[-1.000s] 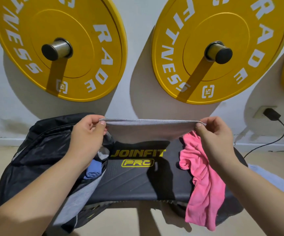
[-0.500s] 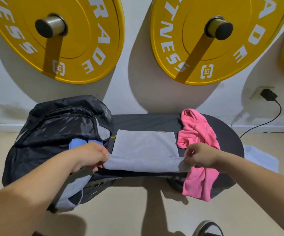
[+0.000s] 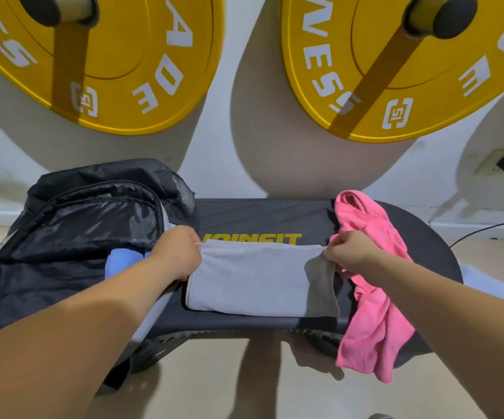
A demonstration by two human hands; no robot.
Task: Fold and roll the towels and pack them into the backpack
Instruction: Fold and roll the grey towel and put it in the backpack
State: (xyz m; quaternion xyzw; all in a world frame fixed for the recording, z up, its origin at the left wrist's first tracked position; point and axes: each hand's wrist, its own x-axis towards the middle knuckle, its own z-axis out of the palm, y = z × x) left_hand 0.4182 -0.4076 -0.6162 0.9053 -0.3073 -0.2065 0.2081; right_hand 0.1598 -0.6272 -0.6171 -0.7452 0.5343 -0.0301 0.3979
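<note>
Two bare hands work a grey towel (image 3: 256, 279) lying folded flat at the centre of the frame, on a black padded bench (image 3: 275, 213). The left hand (image 3: 178, 255) pinches the towel's far left corner and the right hand (image 3: 350, 252) pinches its far right corner, with the hemmed edge stretched straight between them.

To the left, touching the bench, an open black backpack (image 3: 63, 237) holds a rolled blue towel (image 3: 120, 261) at its mouth. A crumpled pink towel (image 3: 371, 297) hangs over the bench's right end, just beside the right hand. A pale cloth (image 3: 486, 285) shows at the right edge.

The fold in hand probably goes best if both corners come down together with the edge kept taut. The layers should meet squarely, and a darker flap sticking out at the towel's lower right wants tucking or smoothing before rolling, or the roll may come out lopsided.

Yellow lettering on the bench appears to read "JOINFIT", its lower half covered by the towel. Across the top, two yellow weight plates (image 3: 123, 71) on wall pegs carry white letters cut off by the frame: "ADE" and "SS" on the left plate, "NESS" on the right, each with a square logo.
</note>
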